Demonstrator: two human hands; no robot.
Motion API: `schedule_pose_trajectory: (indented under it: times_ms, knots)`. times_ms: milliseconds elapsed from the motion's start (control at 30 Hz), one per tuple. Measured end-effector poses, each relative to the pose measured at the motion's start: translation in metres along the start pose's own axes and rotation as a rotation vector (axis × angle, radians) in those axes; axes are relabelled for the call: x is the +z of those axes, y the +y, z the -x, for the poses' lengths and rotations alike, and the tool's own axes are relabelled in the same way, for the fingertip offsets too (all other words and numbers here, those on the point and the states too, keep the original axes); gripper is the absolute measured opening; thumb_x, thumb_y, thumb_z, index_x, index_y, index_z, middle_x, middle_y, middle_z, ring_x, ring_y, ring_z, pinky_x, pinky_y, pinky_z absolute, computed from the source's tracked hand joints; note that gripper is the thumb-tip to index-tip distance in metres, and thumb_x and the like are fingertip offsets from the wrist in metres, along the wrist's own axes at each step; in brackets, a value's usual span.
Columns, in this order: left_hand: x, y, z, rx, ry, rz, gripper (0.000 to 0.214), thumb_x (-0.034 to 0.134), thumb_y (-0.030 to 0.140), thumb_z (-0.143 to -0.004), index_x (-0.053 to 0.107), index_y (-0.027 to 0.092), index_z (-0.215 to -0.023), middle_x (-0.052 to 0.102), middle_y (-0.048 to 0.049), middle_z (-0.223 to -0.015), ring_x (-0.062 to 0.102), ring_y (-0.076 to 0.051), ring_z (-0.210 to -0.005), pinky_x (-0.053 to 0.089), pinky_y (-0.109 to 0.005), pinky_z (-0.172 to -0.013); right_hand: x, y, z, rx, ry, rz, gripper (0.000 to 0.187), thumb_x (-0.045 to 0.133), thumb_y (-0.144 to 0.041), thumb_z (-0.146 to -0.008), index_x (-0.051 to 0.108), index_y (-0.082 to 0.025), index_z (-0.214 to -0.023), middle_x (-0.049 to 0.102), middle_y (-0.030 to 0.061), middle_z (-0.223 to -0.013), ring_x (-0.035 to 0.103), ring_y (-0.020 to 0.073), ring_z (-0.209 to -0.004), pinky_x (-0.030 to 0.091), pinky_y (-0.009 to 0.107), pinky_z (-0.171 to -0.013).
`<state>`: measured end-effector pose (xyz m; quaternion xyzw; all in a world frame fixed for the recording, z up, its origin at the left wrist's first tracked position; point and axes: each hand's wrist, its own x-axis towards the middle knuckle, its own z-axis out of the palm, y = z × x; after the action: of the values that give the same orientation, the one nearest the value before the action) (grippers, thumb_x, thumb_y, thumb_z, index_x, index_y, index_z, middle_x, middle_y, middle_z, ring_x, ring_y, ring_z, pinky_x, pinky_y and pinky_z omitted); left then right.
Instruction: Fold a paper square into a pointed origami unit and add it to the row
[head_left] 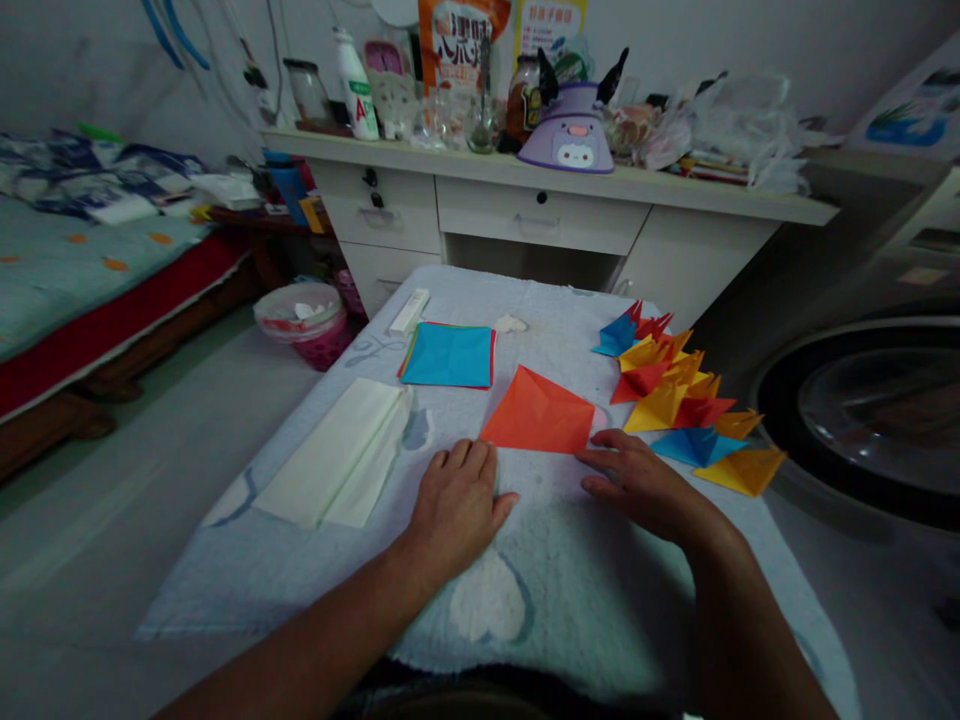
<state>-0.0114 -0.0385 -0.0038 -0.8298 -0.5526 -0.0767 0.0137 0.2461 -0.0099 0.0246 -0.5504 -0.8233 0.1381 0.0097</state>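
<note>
An orange sheet of origami paper (540,412), creased and partly folded into a kite-like shape, lies on the cloth-covered table (570,560). My left hand (459,500) rests flat at its lower left corner, fingertips touching or close to the edge. At the lower right corner is my right hand (634,480), fingers stretched and apart, the fingertips by the paper's edge. Neither hand grips anything. Behind the orange sheet sits a stack of square paper (448,355), blue on top with red and yellow edges below. Folded paper cranes (675,395) in red, yellow, orange and blue stand in rows to the right.
A folded pale cloth or paper (337,455) lies on the left, with a small white box (409,312) beyond it. A cluttered white desk (525,190) stands behind the table. The washing machine (885,400) is at right, a waste bin (304,320) and bed at left.
</note>
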Motion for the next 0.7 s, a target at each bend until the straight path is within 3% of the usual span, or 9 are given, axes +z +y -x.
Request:
schedule_pose_trajectory:
  times_ms: [367, 500, 600, 700]
  knots:
    - [-0.002, -0.001, 0.000, 0.001, -0.005, 0.023, 0.047, 0.056, 0.046, -0.090, 0.056, 0.013, -0.124, 0.060, -0.0129, -0.121, 0.050, -0.030, -0.109, 0.041, -0.044, -0.085, -0.003, 0.006, 0.003, -0.002, -0.022, 0.003, 0.036, 0.055, -0.034, -0.088, 0.068, -0.025, -0.121, 0.059, 0.0129, -0.130, 0.057, 0.0281, -0.116, 0.044, 0.046, -0.099]
    - [-0.003, -0.002, 0.000, 0.019, -0.006, 0.047, 0.046, 0.056, 0.045, -0.090, 0.053, 0.020, -0.128, 0.060, -0.0098, -0.119, 0.049, -0.029, -0.109, 0.040, -0.044, -0.085, -0.008, 0.006, 0.000, -0.009, 0.017, 0.000, 0.031, 0.049, -0.034, -0.091, 0.073, -0.023, -0.107, 0.066, 0.0103, -0.115, 0.060, 0.0250, -0.105, 0.045, 0.039, -0.093]
    - [-0.004, -0.003, 0.000, 0.029, -0.019, 0.062, 0.046, 0.057, 0.044, -0.090, 0.051, 0.027, -0.131, 0.059, -0.0081, -0.120, 0.048, -0.029, -0.109, 0.039, -0.045, -0.085, -0.006, -0.001, -0.008, 0.046, 0.148, 0.020, 0.035, 0.040, -0.031, -0.094, 0.073, -0.018, -0.088, 0.068, 0.0099, -0.092, 0.061, 0.0229, -0.090, 0.044, 0.036, -0.085]
    - [-0.004, -0.002, -0.001, 0.017, -0.021, 0.069, 0.046, 0.057, 0.044, -0.089, 0.051, 0.028, -0.132, 0.057, -0.0088, -0.121, 0.047, -0.030, -0.112, 0.039, -0.046, -0.088, 0.009, -0.015, -0.022, 0.170, 0.431, 0.049, 0.030, 0.047, -0.036, -0.090, 0.068, -0.016, -0.100, 0.063, 0.0140, -0.108, 0.055, 0.0291, -0.101, 0.041, 0.043, -0.089]
